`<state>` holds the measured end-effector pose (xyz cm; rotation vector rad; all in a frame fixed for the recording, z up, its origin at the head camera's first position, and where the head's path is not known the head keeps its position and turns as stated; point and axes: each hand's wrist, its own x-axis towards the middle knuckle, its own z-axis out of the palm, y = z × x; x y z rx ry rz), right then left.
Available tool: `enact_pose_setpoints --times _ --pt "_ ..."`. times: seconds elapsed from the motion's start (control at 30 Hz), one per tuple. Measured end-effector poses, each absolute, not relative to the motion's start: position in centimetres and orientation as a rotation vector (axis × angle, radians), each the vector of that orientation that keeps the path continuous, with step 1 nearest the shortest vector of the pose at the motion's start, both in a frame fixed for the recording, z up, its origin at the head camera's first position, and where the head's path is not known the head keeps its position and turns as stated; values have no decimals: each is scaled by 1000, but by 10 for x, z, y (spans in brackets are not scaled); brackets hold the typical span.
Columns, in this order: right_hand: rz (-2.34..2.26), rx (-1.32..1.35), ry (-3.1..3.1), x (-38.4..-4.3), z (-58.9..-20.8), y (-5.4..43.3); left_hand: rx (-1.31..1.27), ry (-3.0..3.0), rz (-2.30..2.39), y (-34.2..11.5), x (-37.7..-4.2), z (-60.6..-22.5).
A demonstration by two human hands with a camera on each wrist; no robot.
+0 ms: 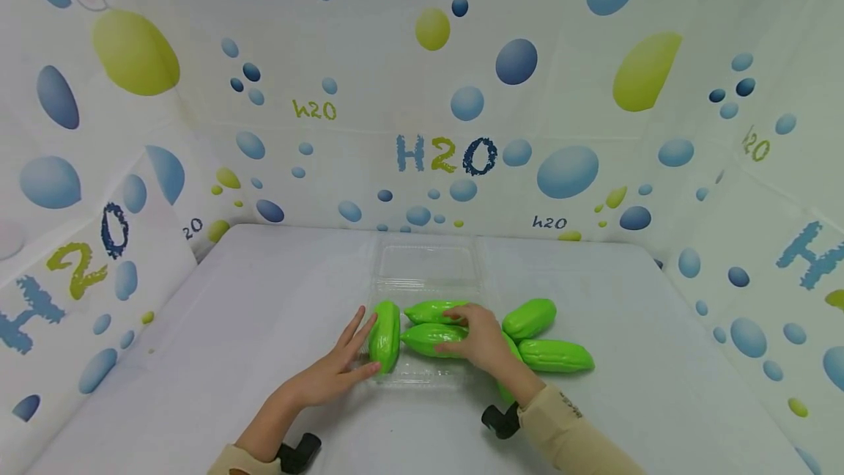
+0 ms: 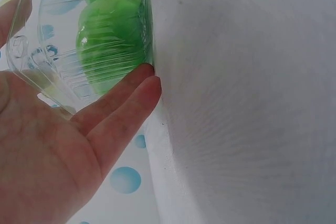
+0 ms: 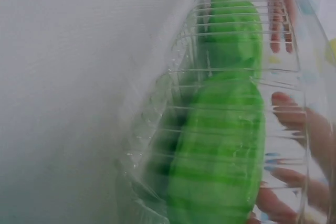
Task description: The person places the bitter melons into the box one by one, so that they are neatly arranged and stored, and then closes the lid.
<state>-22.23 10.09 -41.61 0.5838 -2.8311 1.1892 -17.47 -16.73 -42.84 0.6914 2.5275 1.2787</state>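
Note:
In the head view a clear plastic clamshell box (image 1: 428,376) lies on the table with its lid folded back. Three glossy green ridged gourds are in it: one upright along the left end (image 1: 385,336), two lying crosswise, an upper (image 1: 425,311) and a lower (image 1: 422,339). My right hand (image 1: 478,336) reaches over these two and grips the lower gourd, thumb on its front side, fingers between it and the upper. My left hand (image 1: 336,372), fingers straight and spread, touches the box's left end beside the upright gourd; its fingertips (image 2: 149,82) rest at the box wall.
More green gourds lie right of the box: one at the back (image 1: 530,318), one in front of it (image 1: 557,356), another partly hidden under my right forearm. The white table (image 1: 264,299) stands against a cloth backdrop (image 1: 369,42) with blue and green drops.

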Motion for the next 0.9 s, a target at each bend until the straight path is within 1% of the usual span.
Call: enact_pose_setpoints --times 0.23,0.67,0.9 --pt "1218 578 -2794 -221 -410 104 687 2524 1290 -167 -173 -428" --pt "1278 471 -2799 -221 -396 108 689 2531 1285 -166 -172 -426" --pt "1310 481 -2743 -222 -392 114 669 2540 1270 -168 -175 -431"
